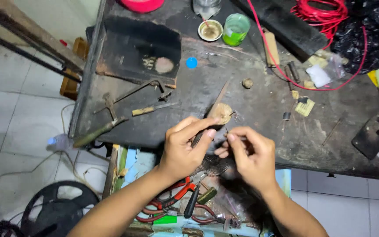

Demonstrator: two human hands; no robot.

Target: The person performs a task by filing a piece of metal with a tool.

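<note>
Wooden and light, the small round block point(221, 113) sits at the bench point(259, 109) front edge, probably stiff, best gripped by its rim. The left hand point(183, 147) pinches a slim blade point(213, 109) against it; the right hand point(248, 153) pinches something tiny, unclear. Clutter lies beyond, open air nearer.

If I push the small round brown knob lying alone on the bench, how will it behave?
The knob looks small and rounded, so it would probably roll or skid on the dark bench. It seems light. Nothing touches it, so it would likely move freely.
</note>
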